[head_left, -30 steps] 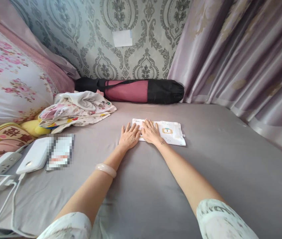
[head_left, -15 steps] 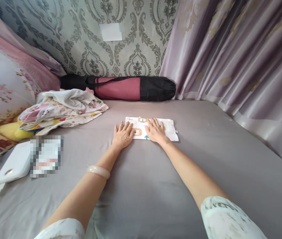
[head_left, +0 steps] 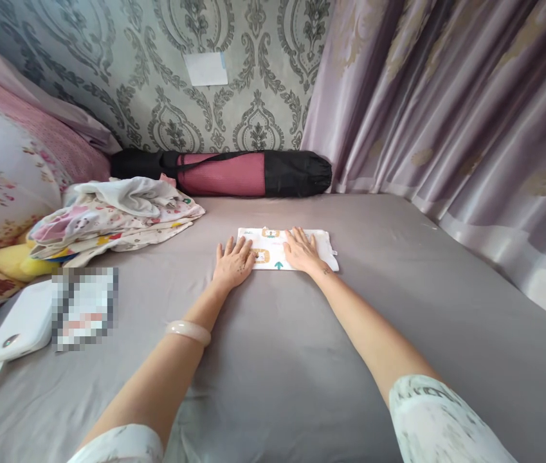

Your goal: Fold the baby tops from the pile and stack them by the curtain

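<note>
A white folded cloth [head_left: 273, 256] printed with orange lion-like faces and a green arrow shape lies flat on the grey bed sheet [head_left: 273, 347]. On its left end rests my left hand [head_left: 235, 260], fingers spread, partly on the sheet beside it. My right hand [head_left: 302, 251] lies flat across the cloth's right half, its fingers pointing away from me. Neither hand grasps anything. Parts of the print are hidden beneath the fingers.
To the left is a heap of printed clothes [head_left: 123, 212]. Nearer stand a white power bank [head_left: 19, 321] with a cable and a blurred-out packet [head_left: 87, 308]. A pink and black rolled mat bag [head_left: 222, 173] lies along the wall; curtains [head_left: 422, 96] hang at right.
My right hand has shifted slightly to the right over the cloth, showing more print between the hands. The whole view has turned a little, so things sit slightly further left.
</note>
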A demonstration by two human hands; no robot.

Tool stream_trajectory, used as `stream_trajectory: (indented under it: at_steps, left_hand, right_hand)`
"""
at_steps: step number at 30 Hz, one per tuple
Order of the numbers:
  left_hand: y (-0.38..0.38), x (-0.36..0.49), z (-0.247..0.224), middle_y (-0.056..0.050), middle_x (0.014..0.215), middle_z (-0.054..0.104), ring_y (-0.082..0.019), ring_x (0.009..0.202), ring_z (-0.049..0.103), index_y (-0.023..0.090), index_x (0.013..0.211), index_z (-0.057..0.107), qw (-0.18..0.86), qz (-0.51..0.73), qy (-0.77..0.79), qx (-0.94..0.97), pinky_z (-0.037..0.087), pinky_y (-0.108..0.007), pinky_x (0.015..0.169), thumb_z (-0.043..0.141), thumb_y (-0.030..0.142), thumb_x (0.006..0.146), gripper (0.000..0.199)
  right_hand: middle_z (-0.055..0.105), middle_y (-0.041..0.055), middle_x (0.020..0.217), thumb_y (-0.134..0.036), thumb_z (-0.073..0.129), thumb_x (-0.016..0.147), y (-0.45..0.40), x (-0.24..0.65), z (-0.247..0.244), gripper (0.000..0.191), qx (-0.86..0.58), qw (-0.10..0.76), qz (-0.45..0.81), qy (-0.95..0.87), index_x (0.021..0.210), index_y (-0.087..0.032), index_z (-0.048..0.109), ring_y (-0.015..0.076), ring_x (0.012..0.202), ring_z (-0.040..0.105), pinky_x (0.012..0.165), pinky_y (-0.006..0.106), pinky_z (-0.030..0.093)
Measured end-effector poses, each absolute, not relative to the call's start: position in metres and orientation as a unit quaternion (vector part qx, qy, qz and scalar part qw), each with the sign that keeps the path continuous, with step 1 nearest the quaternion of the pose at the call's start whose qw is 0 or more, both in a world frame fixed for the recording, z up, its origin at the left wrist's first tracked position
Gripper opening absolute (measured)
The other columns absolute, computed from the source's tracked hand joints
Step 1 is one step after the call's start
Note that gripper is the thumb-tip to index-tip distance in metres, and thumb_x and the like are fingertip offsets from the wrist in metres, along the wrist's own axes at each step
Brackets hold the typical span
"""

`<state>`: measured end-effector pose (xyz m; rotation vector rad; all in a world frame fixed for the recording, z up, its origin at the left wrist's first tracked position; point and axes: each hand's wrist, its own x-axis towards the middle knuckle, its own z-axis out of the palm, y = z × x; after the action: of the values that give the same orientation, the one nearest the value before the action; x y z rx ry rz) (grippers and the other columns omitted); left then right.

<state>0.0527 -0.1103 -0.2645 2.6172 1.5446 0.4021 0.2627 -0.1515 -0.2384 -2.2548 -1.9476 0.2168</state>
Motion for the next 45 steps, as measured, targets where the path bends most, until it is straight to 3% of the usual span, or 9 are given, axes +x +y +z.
stream_trajectory:
  at_steps: [17, 21, 25, 31, 34, 37, 41, 45]
  left_hand:
    - [-0.112, 0.053, -0.258, -0.004, 0.157, 0.035, -0.034, 0.147, 0.021, 0.026, 0.148, 0.039, 0.041, 0.093, 0.513, 0.852, 0.016, -0.061, 0.116, 0.026, 0.045, 0.098, 0.055]
    - [-0.112, 0.054, -0.258, -0.003, 0.158, 0.032, -0.032, 0.147, 0.020, 0.026, 0.150, 0.036, 0.028, 0.069, 0.515, 0.854, 0.016, -0.060, 0.116, 0.022, 0.046, 0.098, 0.057]
    - [-0.111, 0.055, -0.258, -0.004, 0.159, 0.028, -0.031, 0.148, 0.018, 0.025, 0.151, 0.033, 0.021, 0.055, 0.514, 0.856, 0.015, -0.059, 0.117, 0.019, 0.045, 0.098, 0.058]
    - [-0.108, 0.055, -0.257, -0.009, 0.158, 0.030, -0.035, 0.147, 0.020, 0.023, 0.151, 0.033, 0.021, 0.045, 0.512, 0.857, 0.014, -0.063, 0.114, 0.018, 0.047, 0.098, 0.060]
    - [-0.104, 0.054, -0.251, -0.011, 0.149, 0.045, -0.037, 0.140, 0.032, 0.023, 0.143, 0.044, -0.011, 0.066, 0.482, 0.874, 0.014, -0.066, 0.112, 0.024, 0.048, 0.098, 0.055]
    - [-0.093, 0.057, -0.242, -0.012, 0.124, 0.064, -0.033, 0.121, 0.050, 0.023, 0.127, 0.058, -0.051, 0.085, 0.456, 0.885, 0.014, -0.064, 0.111, 0.028, 0.050, 0.098, 0.050]
    - [-0.067, 0.070, -0.227, -0.013, 0.105, 0.070, -0.031, 0.110, 0.055, 0.018, 0.099, 0.072, -0.074, 0.057, 0.451, 0.888, 0.018, -0.061, 0.108, 0.027, 0.044, 0.099, 0.051]
    - [-0.037, 0.084, -0.210, -0.013, 0.103, 0.072, -0.031, 0.113, 0.056, 0.018, 0.089, 0.073, -0.048, -0.026, 0.469, 0.881, 0.024, -0.055, 0.106, 0.043, 0.040, 0.094, 0.037]
  right_hand:
    - [0.018, 0.0115, 0.162, -0.037, 0.018, 0.100, -0.153, 0.282, -0.251, 0.058, -0.778, 0.087, 0.049, -0.620, 0.153, -0.015, 0.028, 0.0252, 0.148, 0.014, 0.118, 0.054, 0.008]
    - [0.016, 0.0131, 0.162, -0.041, 0.012, 0.100, -0.158, 0.298, -0.245, 0.062, -0.763, 0.105, 0.088, -0.631, 0.154, -0.012, 0.025, 0.0238, 0.149, 0.012, 0.120, 0.047, 0.011]
    - [0.014, 0.0151, 0.162, -0.042, 0.014, 0.100, -0.166, 0.318, -0.247, 0.064, -0.772, 0.105, 0.045, -0.625, 0.153, -0.009, 0.024, 0.0268, 0.149, 0.011, 0.120, 0.049, 0.009]
    - [0.020, 0.0134, 0.161, -0.042, 0.016, 0.100, -0.171, 0.326, -0.259, 0.062, -0.766, 0.070, 0.043, -0.637, 0.153, -0.011, 0.027, 0.0261, 0.149, 0.015, 0.119, 0.047, 0.016]
    - [0.022, 0.0129, 0.161, -0.043, 0.017, 0.101, -0.170, 0.327, -0.258, 0.061, -0.764, 0.059, 0.037, -0.642, 0.153, -0.012, 0.028, 0.0262, 0.148, 0.016, 0.119, 0.049, 0.015]
    - [0.031, 0.0126, 0.157, -0.042, 0.020, 0.101, -0.167, 0.333, -0.252, 0.058, -0.755, 0.062, 0.026, -0.653, 0.149, -0.014, 0.037, 0.0277, 0.145, 0.025, 0.118, 0.050, 0.018]
    - [0.055, 0.0092, 0.141, -0.034, 0.025, 0.102, -0.154, 0.350, -0.239, 0.048, -0.729, 0.064, 0.035, -0.680, 0.131, -0.021, 0.060, 0.0257, 0.128, 0.050, 0.110, 0.041, 0.033]
    - [0.065, 0.0051, 0.128, -0.025, 0.043, 0.096, -0.134, 0.370, -0.225, 0.033, -0.717, 0.058, 0.072, -0.691, 0.117, -0.026, 0.069, 0.0218, 0.117, 0.058, 0.100, 0.031, 0.042]
